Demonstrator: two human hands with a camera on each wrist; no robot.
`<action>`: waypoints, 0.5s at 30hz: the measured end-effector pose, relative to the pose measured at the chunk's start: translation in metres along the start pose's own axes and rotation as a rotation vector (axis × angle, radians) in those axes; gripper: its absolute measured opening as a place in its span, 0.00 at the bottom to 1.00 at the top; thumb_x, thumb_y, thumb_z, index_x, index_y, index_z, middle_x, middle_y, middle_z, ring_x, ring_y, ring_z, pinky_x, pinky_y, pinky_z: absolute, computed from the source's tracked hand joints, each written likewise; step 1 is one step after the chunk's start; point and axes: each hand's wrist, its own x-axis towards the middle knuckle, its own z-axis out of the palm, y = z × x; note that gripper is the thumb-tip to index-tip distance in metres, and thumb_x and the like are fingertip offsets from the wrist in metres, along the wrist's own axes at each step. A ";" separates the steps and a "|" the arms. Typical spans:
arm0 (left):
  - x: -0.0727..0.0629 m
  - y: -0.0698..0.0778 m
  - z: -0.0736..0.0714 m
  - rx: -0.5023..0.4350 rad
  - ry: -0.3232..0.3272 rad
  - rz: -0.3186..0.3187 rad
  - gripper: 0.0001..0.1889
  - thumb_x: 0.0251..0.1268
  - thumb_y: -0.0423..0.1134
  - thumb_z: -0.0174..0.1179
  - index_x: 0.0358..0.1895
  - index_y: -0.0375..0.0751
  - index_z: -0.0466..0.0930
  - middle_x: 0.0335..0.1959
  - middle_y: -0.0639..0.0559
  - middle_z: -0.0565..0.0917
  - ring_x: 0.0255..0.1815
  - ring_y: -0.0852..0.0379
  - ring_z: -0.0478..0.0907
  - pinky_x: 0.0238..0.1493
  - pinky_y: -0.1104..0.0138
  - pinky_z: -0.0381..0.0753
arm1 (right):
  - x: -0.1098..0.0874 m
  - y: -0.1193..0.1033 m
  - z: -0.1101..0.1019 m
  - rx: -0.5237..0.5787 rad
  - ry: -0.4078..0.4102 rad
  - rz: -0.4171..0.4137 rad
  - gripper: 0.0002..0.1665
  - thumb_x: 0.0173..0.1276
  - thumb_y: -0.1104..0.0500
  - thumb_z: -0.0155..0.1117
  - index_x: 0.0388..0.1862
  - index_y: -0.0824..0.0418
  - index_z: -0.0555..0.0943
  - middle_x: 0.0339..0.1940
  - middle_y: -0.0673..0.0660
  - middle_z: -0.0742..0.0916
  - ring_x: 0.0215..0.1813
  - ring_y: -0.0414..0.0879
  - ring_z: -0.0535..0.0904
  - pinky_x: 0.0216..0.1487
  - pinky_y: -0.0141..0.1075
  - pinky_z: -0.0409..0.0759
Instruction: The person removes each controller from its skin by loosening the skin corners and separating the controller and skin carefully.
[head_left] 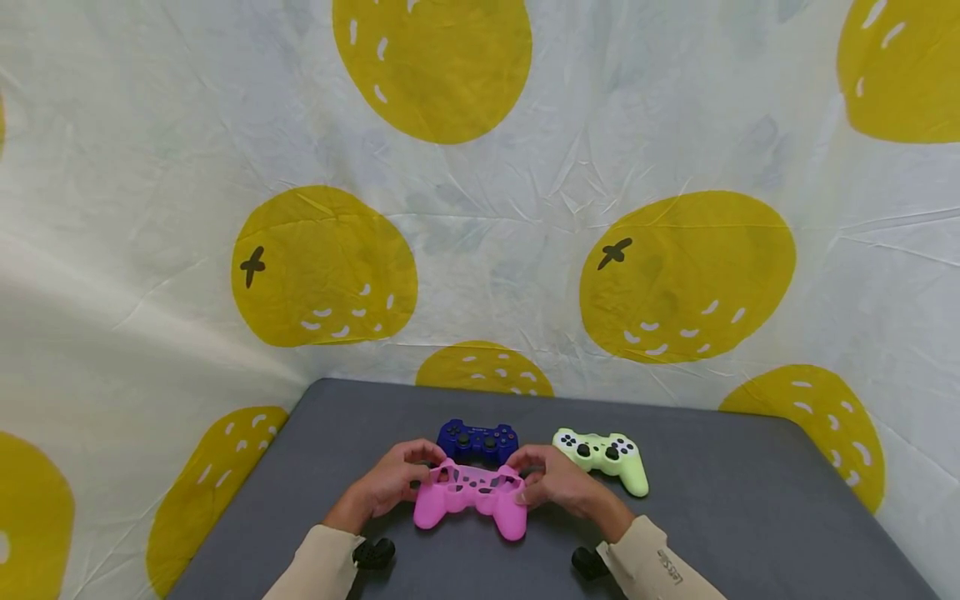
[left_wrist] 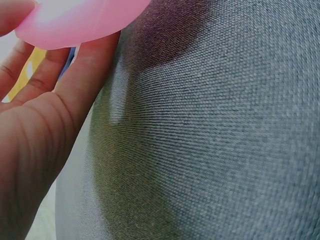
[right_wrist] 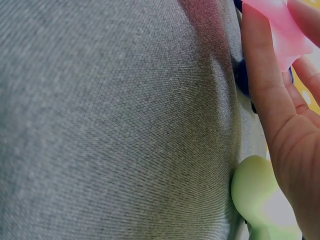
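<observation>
A pink silicone controller cover (head_left: 472,493), with cut-outs for buttons and sticks, is held between both hands above the grey table. My left hand (head_left: 388,481) pinches its left upper corner; in the left wrist view the cover's smooth pink grip (left_wrist: 80,22) rests among the fingers. On the opposite side, my right hand (head_left: 558,482) grips the right upper corner between thumb and fingers, seen also beside the pink cover (right_wrist: 280,30) in the right wrist view. Behind the cover lies a dark blue game controller (head_left: 477,441), its lower part hidden.
A pale yellow-green controller (head_left: 606,454) lies on the grey table (head_left: 735,517), just past the right hand. Black wrist devices (head_left: 373,553) sit at both cuffs. A white curtain (head_left: 495,275) printed with yellow fruit hangs behind and beside the table.
</observation>
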 end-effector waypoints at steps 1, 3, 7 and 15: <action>0.000 0.000 0.000 0.000 0.000 -0.001 0.16 0.66 0.29 0.58 0.56 0.33 0.78 0.55 0.45 0.83 0.49 0.51 0.82 0.42 0.61 0.86 | 0.000 0.000 0.000 -0.001 -0.001 0.000 0.32 0.55 0.71 0.75 0.61 0.71 0.78 0.54 0.66 0.81 0.38 0.45 0.83 0.37 0.36 0.86; 0.000 -0.001 -0.001 -0.001 0.001 -0.002 0.16 0.66 0.29 0.58 0.56 0.33 0.78 0.56 0.45 0.83 0.50 0.51 0.81 0.42 0.61 0.86 | 0.000 0.000 0.000 -0.001 -0.003 -0.001 0.32 0.55 0.71 0.75 0.61 0.72 0.78 0.54 0.66 0.81 0.38 0.45 0.83 0.37 0.37 0.86; 0.000 -0.002 -0.001 -0.001 0.002 -0.005 0.16 0.66 0.28 0.57 0.56 0.33 0.78 0.56 0.44 0.82 0.49 0.51 0.81 0.41 0.61 0.86 | 0.000 0.001 0.000 0.004 -0.001 0.002 0.32 0.55 0.71 0.75 0.61 0.72 0.78 0.54 0.66 0.81 0.37 0.45 0.83 0.37 0.37 0.87; -0.004 -0.001 -0.001 0.003 -0.001 -0.006 0.16 0.67 0.28 0.56 0.56 0.32 0.78 0.56 0.43 0.82 0.50 0.51 0.81 0.41 0.62 0.86 | 0.000 0.001 0.002 -0.001 0.005 -0.002 0.32 0.55 0.70 0.76 0.61 0.72 0.78 0.54 0.66 0.82 0.37 0.44 0.83 0.37 0.37 0.86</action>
